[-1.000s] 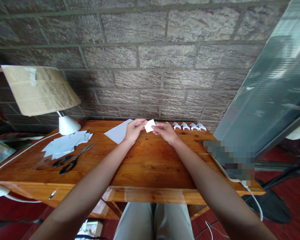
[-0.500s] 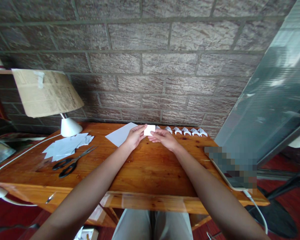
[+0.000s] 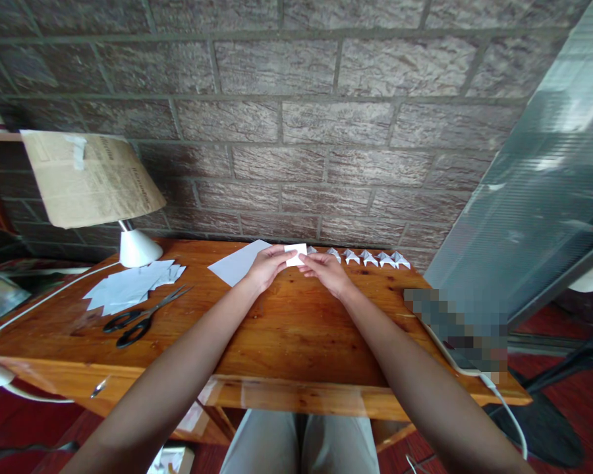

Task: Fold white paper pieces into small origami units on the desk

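Centrally, near the back edge of the tabletop (image 3: 296,329), a small white paper square (image 3: 296,251) is held between two hands; the left hand (image 3: 268,268) pinches its left side, thumb lying across the near face and fingers curled behind; the right hand (image 3: 327,270) pinches it by the lower right corner between thumb and fingers; whether either hand rests on the wood, I cannot tell. Just behind the left hand, and partly hidden by it, a larger white sheet (image 3: 234,263) lies flat, one corner pointing toward the back edge; beyond the right hand, a row of small folded paper pieces (image 3: 367,258) runs along that edge toward the back right corner, the nearest partly covered by the fingers. Toward the back left corner stands a lamp (image 3: 139,250) with a printed paper shade; a loose pile of white papers (image 3: 128,288) lies in front of its base; scissors (image 3: 137,327) lie between the pile and the front edge, handles nearer that edge; along the right edge, near the front right corner, lies a blurred device (image 3: 454,336) with a white cable (image 3: 511,418) attached.
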The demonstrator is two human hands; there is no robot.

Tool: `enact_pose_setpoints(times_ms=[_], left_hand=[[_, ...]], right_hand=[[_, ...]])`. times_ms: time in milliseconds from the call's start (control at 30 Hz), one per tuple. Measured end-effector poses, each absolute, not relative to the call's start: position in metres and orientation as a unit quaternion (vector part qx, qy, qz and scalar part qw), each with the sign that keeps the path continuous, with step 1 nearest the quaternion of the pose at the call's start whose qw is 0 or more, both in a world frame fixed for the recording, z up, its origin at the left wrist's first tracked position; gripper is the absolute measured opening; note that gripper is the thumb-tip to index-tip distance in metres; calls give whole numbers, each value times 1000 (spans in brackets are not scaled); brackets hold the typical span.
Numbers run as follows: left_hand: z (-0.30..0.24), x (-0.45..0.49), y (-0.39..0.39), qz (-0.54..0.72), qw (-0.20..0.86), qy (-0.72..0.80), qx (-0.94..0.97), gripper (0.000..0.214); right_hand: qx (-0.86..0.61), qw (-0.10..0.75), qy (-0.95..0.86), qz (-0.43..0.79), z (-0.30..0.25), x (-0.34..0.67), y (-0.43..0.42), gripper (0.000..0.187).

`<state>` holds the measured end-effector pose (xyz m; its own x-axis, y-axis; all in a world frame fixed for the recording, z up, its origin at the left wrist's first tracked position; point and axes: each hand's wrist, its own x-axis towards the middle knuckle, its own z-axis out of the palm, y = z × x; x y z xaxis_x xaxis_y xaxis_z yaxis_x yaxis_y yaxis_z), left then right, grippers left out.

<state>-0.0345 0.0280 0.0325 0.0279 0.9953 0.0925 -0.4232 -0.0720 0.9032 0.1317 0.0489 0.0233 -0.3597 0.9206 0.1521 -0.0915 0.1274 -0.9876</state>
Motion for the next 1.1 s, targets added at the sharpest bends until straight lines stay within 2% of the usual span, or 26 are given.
enact_pose_setpoints(times_ms=[233, 600, 800, 967, 1100], left_hand=[[32, -31, 27, 599, 569, 352, 439, 34], [25, -29, 37, 641, 519, 360, 436, 35], [29, -31, 34, 642, 538, 349, 421, 36], [33, -30, 28, 625, 547, 331, 448, 38], [32, -29, 26, 616, 517, 337, 490, 40]], right_hand=[[-346, 406, -637, 557, 27, 133, 45, 38], [-366, 440, -638, 515, 25, 125, 45, 45], [-331, 429, -649, 535, 30, 123, 41, 47], [-353, 467, -606, 539, 29, 126, 46, 45], [-357, 462, -600, 546, 28, 130, 48, 45]])
